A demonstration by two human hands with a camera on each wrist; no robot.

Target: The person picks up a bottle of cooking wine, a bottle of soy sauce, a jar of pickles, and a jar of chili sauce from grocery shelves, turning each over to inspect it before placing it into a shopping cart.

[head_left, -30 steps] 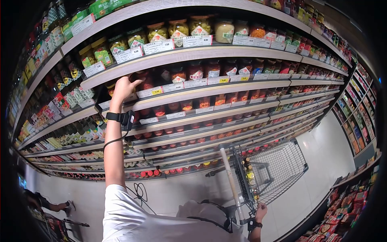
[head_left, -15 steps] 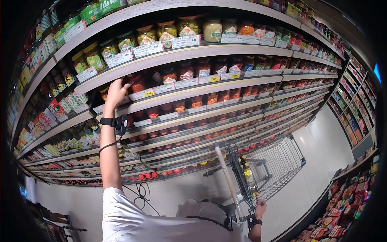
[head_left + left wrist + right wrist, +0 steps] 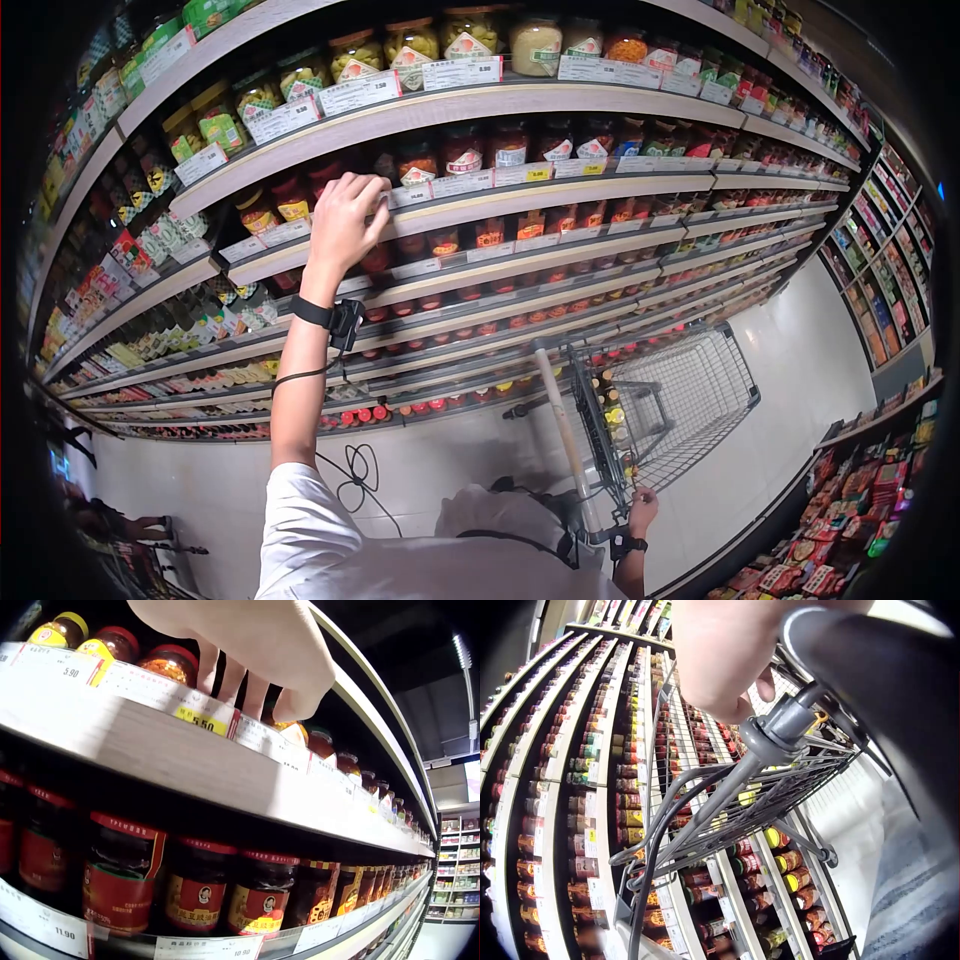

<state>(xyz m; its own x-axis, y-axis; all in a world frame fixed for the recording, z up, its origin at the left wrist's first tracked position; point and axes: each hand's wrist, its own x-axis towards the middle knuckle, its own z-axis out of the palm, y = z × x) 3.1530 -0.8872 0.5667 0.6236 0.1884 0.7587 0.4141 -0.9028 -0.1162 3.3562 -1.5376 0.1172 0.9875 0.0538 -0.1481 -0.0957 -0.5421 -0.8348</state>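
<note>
My left hand (image 3: 345, 225) reaches to a shelf of sauce jars. In the left wrist view, the fingers (image 3: 229, 679) of this hand point down behind the price strip (image 3: 161, 690), beside a red-lidded jar (image 3: 171, 664). The thumb is close to another jar (image 3: 294, 733), partly covered by the hand. No jar shows in its grasp. Down by the rear corner of a shopping cart (image 3: 690, 410), my right hand (image 3: 643, 508) hangs with loosely bent fingers. In the right wrist view, that hand (image 3: 727, 656) overlaps the cart's grey frame joint (image 3: 780, 731).
Jars with yellow and red lids stand left of my left hand. A shelf board (image 3: 440, 112) overhangs the reached shelf. Several yellow-capped bottles (image 3: 613, 415) are in the cart. A cable (image 3: 360, 480) loops over the floor. Another shelf unit (image 3: 820, 510) stands at the right.
My left hand has moved right along the shelf, and its fingers now bend over the price strip. Jars it covered at the left now show. The right hand stays beside the cart.
</note>
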